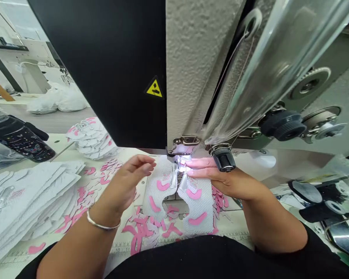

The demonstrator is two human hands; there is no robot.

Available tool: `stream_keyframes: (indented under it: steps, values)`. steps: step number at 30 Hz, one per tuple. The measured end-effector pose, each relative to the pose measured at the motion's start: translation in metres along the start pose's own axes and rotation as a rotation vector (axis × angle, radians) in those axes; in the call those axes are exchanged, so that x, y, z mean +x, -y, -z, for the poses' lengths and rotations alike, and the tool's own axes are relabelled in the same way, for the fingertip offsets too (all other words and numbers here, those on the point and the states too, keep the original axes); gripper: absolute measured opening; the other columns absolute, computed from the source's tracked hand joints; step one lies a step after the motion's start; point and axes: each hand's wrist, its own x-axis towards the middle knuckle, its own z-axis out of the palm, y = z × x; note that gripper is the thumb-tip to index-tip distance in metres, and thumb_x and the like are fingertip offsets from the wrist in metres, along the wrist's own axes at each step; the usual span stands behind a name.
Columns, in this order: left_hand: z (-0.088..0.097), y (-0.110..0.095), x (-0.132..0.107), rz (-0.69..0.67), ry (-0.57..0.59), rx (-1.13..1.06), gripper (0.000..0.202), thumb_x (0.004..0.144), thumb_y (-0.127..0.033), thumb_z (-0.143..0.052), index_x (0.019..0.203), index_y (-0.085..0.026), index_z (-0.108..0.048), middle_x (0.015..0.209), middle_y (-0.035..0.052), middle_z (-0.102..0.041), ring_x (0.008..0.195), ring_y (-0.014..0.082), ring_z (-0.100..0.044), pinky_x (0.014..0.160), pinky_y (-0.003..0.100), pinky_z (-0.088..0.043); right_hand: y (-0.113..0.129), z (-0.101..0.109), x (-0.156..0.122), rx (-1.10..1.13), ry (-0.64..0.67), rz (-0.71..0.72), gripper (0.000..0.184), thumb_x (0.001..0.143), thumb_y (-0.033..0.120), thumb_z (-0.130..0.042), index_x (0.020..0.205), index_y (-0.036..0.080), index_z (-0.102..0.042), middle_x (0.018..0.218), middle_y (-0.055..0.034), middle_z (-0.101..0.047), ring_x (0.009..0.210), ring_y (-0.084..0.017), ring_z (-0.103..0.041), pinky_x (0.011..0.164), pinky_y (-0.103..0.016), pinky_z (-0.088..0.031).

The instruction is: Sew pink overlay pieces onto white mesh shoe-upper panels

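A white mesh fabric piece [202,207] with pink curved patches lies under the lit needle area [182,162] of a sewing machine [189,77]. Its two lower flaps spread around a rounded gap. My right hand [218,174] rests on its right side, fingers stretched flat with the tips close to the presser foot. Left of the fabric, my left hand [128,180] is raised, fingers loosely bent and apart from the thumb, with nothing visible in it. A bracelet circles that wrist. Loose pink curved pieces [139,230] lie in front of the fabric.
Stacked white fabric pieces [46,201] lie at the left, with another pile [93,137] behind them. A dark patterned bottle [26,141] leans in at far left. Bobbin-winder parts [322,209] stand at right. A ruler strip [119,250] runs along the front edge.
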Motion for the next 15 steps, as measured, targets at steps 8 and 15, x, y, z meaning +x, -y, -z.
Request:
stream_keyframes:
  steps: [8,15]
  values:
    - [-0.028,0.020,-0.009,0.182,0.233,0.156,0.025,0.081,-0.038,-0.071,0.077,-0.017,-0.058,0.073,0.0004,-0.058,0.066,0.0124,-0.053,0.059,0.023,-0.042,0.006,0.018,-0.003,0.187,-0.070,-0.022,0.029,0.093,0.018,-0.048,0.111,0.027,-0.068,0.106,-0.0018,-0.072,0.105,-0.019,-0.064,0.097,-0.037,-0.049]
    - [-0.043,0.020,-0.010,0.230,0.264,-0.003,0.025,0.080,-0.039,-0.072,0.085,-0.017,-0.059,0.080,0.0030,-0.064,0.073,0.0165,-0.060,0.068,0.029,-0.048,0.023,-0.012,0.004,-0.183,-0.095,-0.225,0.031,0.091,0.033,-0.057,0.120,0.025,-0.064,0.117,-0.0107,-0.065,0.106,-0.027,-0.061,0.093,-0.047,-0.050]
